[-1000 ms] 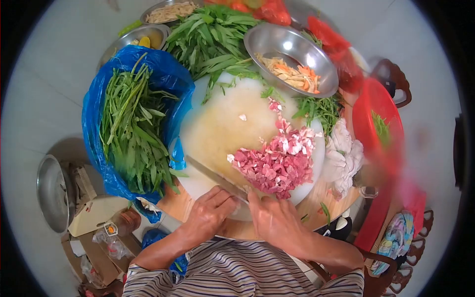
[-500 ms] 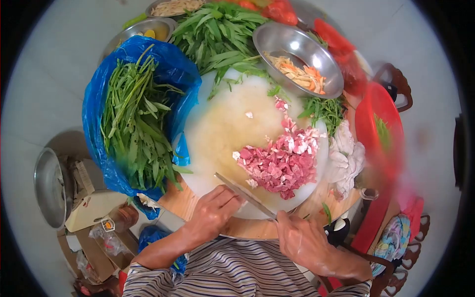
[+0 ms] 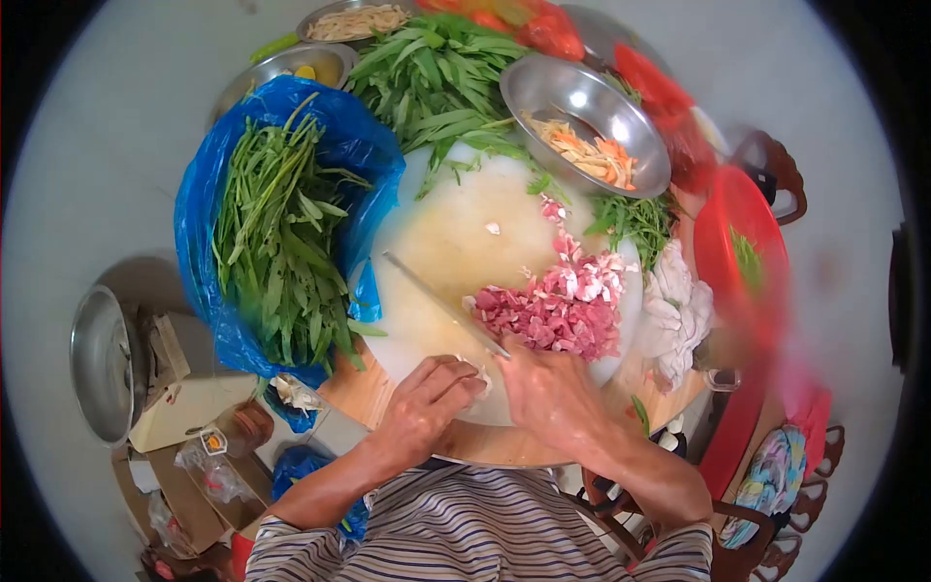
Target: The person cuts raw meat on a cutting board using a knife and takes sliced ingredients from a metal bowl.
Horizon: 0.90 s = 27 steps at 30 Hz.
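Note:
My right hand [image 3: 551,393] is closed round the handle of a kitchen knife [image 3: 441,303]. Its blade slants up and left over the round white cutting board [image 3: 412,228], just left of the pile of chopped pink meat [image 3: 558,322]. My left hand [image 3: 432,396] rests near the board's front edge, fingers curled together on a small whitish piece of garlic [image 3: 482,378], mostly hidden by the fingertips. White chopped bits [image 3: 593,281] lie on the meat's upper right side. One loose white piece [image 3: 493,229] sits alone on the board.
Leafy greens [image 3: 281,233] fill a blue plastic bag [image 3: 199,209] on the left; more greens [image 3: 436,73] lie behind the board. A steel bowl [image 3: 630,116] holds orange and pale strips. A white cloth [image 3: 676,310] and a red basin [image 3: 722,209] are on the right.
My right hand has moved up and left with the knife, taking the blade away from my left fingertips and farther over the board. My left hand has stayed nearly in place.

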Available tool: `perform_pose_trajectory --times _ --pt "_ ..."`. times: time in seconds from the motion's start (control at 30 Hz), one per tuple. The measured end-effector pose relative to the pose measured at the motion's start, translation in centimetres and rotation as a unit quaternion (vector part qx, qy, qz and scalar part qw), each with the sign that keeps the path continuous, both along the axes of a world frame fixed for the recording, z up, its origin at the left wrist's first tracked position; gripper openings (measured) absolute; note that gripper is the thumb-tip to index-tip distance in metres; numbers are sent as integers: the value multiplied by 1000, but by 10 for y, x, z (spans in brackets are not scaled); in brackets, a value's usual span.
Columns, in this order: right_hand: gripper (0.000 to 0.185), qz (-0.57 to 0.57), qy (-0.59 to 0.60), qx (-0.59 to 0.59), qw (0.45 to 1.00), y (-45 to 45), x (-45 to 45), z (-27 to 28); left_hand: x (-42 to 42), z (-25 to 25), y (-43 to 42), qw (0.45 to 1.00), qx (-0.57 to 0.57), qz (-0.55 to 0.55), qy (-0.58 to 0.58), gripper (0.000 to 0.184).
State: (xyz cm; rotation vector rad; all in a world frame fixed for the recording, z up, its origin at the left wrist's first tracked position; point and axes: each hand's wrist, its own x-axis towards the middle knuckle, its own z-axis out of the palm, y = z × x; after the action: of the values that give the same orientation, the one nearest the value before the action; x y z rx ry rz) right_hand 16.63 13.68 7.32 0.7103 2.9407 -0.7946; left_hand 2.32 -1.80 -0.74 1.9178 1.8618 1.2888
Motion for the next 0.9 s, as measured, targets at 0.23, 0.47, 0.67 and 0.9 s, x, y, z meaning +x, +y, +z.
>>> perform_pose_trajectory --times 0.23,0.47,0.67,0.9 --pt "21 54 -107 2 993 -20 49 45 -1 -5 -7 1000 -21 -13 -10 41" --pt "23 61 -177 -20 982 -18 58 40 -3 -1 -6 999 -43 -15 -15 46" --pt "22 92 -80 28 992 -17 21 14 -2 2 -7 996 -84 -16 -14 60" --pt "29 19 -23 2 1000 -5 6 1 3 -3 -5 1000 -9 9 17 48"
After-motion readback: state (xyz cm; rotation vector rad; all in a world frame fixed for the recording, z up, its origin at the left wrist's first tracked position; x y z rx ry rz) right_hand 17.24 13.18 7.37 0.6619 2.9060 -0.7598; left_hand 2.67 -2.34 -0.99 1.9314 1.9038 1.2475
